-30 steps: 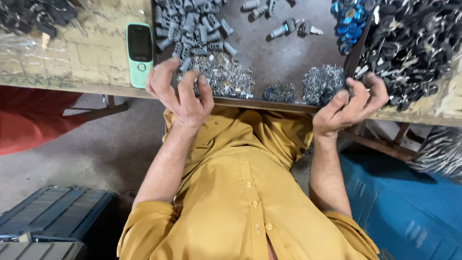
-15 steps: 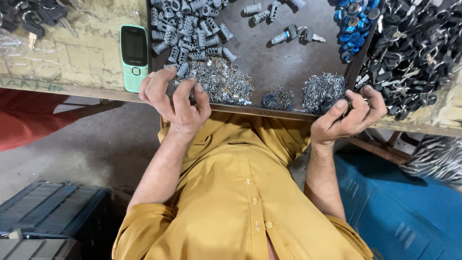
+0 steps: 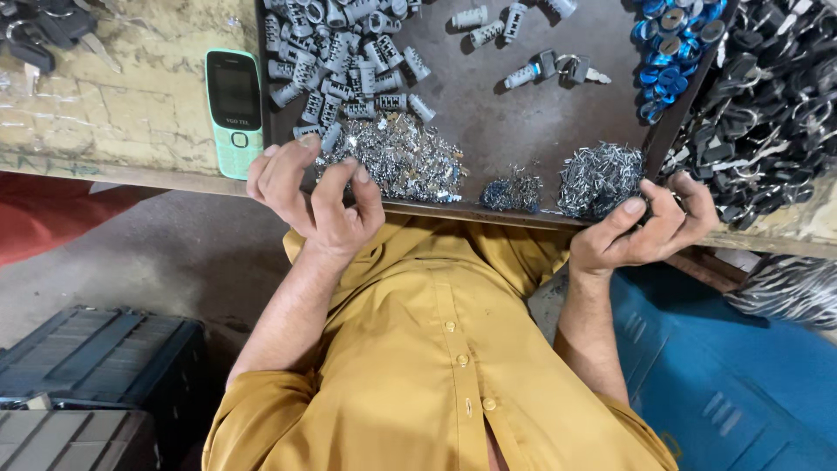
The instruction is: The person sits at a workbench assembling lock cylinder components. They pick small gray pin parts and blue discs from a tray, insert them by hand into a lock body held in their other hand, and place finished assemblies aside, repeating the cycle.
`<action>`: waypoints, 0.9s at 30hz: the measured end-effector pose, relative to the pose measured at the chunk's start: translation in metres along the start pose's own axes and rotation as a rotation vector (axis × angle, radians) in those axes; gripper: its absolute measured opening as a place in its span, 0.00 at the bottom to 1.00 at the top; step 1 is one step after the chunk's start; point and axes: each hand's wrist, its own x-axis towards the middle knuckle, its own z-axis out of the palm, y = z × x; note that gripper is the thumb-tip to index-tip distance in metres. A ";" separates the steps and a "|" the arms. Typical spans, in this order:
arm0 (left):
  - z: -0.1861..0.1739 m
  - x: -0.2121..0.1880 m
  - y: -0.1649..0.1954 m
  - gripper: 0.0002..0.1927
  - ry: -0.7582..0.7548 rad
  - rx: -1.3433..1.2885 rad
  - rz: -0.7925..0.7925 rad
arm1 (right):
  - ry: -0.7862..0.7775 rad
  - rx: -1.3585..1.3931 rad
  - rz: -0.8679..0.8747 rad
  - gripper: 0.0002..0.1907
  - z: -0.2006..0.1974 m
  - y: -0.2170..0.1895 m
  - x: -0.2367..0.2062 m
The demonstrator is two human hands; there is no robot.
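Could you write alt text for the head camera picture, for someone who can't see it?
A person in a mustard shirt rests both hands at the near edge of a dark metal tray: the left hand over a pile of small silvery parts, the right hand beside another heap. A green phone lies left of the tray.

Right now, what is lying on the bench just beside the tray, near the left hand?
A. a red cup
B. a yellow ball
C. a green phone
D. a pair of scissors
C: a green push-button phone lies on the bench beside the dark tray, just above the left hand.
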 end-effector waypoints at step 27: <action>-0.008 0.018 -0.024 0.07 -0.141 -0.080 -0.060 | -0.866 0.006 -0.395 0.11 0.043 -0.126 0.103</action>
